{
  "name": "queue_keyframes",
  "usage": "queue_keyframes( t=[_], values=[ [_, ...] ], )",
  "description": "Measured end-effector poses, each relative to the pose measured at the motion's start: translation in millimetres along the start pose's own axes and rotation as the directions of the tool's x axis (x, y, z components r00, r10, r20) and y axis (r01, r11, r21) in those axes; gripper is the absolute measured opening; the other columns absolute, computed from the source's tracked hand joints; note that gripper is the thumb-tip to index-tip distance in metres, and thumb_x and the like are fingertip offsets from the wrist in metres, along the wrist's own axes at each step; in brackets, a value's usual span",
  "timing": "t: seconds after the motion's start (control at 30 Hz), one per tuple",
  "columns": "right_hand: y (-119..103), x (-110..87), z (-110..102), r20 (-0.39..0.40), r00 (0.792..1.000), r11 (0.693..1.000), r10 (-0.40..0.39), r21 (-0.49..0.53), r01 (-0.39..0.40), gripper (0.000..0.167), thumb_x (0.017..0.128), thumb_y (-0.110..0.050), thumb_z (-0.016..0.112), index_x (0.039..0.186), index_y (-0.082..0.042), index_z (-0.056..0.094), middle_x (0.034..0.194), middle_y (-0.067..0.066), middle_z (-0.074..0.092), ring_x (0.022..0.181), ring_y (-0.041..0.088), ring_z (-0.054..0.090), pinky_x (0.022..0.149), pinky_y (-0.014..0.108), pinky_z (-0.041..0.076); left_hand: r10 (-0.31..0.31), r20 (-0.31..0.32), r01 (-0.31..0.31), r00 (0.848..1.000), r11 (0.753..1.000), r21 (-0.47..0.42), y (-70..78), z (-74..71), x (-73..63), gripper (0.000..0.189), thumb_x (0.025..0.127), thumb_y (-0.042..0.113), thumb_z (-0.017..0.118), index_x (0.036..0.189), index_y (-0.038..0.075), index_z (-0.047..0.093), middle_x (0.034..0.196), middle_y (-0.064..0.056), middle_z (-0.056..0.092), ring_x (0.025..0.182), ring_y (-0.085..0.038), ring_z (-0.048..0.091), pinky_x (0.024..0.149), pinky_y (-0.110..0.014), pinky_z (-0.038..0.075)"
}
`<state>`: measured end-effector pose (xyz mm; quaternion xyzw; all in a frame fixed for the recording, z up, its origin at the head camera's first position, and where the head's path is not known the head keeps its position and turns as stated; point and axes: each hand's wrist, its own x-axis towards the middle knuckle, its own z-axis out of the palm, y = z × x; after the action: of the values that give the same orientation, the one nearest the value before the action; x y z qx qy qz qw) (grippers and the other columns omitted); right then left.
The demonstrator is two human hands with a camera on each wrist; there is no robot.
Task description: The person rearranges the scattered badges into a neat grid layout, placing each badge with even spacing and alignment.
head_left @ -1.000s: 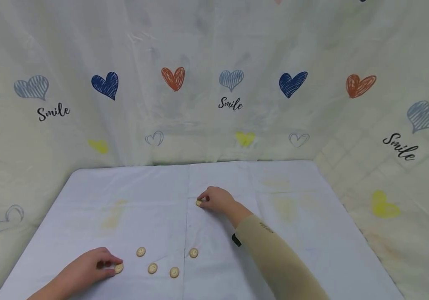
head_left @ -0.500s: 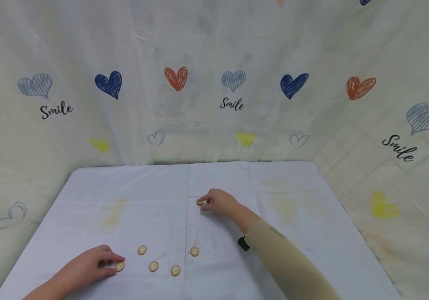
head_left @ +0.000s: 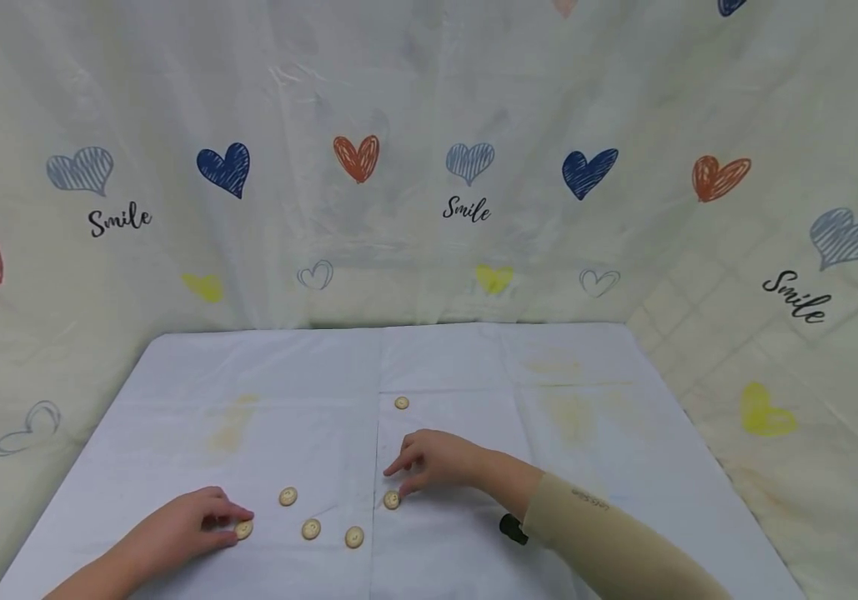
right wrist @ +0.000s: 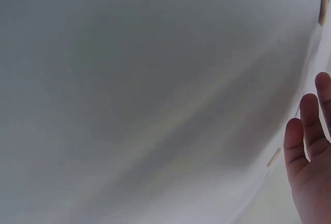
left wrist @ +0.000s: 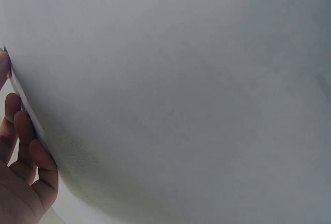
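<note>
Head view looks down on a white-covered table, where six round tan buttons are spread about and a person works with two bare hands. From where I stand, the left hand reaches in at the lower left, thumb and fingertips pinched on the leftmost button; whether that button rests on the table or sits slightly lifted, I can't tell. Just to its right and a bit farther back lies the upper button, then the middle button, then the front button, all three flat and apart from one another.

Past the long crease, the right hand comes across from the lower right with thumb and index finger well apart. Its thumb tip is right at the nearby button, though I can't say if they touch. The far button lies alone toward the back.

A beige sleeve covers the right forearm, and a black object shows under that wrist. Yellowish stains mark the table, and behind it hangs a pale sheet printed with coloured hearts and "Smile" lettering.

Both wrist views are mostly pale, blurred surface; on the right one, relaxed fingers show near two thin brown edges.
</note>
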<state>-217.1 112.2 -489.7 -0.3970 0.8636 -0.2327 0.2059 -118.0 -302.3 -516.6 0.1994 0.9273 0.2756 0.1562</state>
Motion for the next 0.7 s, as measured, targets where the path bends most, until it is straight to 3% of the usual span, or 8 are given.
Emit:
queue_keyframes(
  t=[0.2,0.47,0.7],
  values=[
    [0.2,-2.1,9.6,0.005,0.998,0.996,-0.060,-0.067,0.061,0.031,0.082,-0.033,0.082,0.112,-0.029,0.077,0.094,-0.016,0.062,0.085,-0.001,0.051,0.078,0.015,0.040,-0.046,0.013,0.046,0.999,0.999,-0.009,1.0,-0.9,2.0,0.027,0.084,0.041,0.077,0.107,0.026,0.078,0.083,0.020,0.057,0.071,0.002,0.044,0.063,-0.024,0.041],
    [0.8,2.0,11.2,0.055,0.995,0.988,-0.088,-0.126,0.095,0.031,0.083,-0.036,0.080,0.113,-0.032,0.076,0.094,-0.020,0.059,0.081,-0.003,0.047,0.074,0.014,0.039,-0.009,0.018,0.010,1.000,0.999,-0.033,0.8,-1.6,2.0,0.028,0.084,0.038,0.077,0.108,0.022,0.078,0.083,0.019,0.056,0.070,0.001,0.042,0.061,-0.024,0.039],
    [-7.0,3.5,11.7,0.091,0.991,0.961,-0.102,-0.248,0.122,0.029,0.085,-0.036,0.079,0.114,-0.036,0.076,0.093,-0.019,0.055,0.081,-0.002,0.045,0.073,0.014,0.037,-0.030,0.013,0.031,0.999,0.999,-0.021,5.0,-3.5,0.8,0.028,0.083,0.038,0.078,0.107,0.024,0.078,0.081,0.019,0.054,0.069,0.001,0.042,0.061,-0.023,0.037]
  ],
)
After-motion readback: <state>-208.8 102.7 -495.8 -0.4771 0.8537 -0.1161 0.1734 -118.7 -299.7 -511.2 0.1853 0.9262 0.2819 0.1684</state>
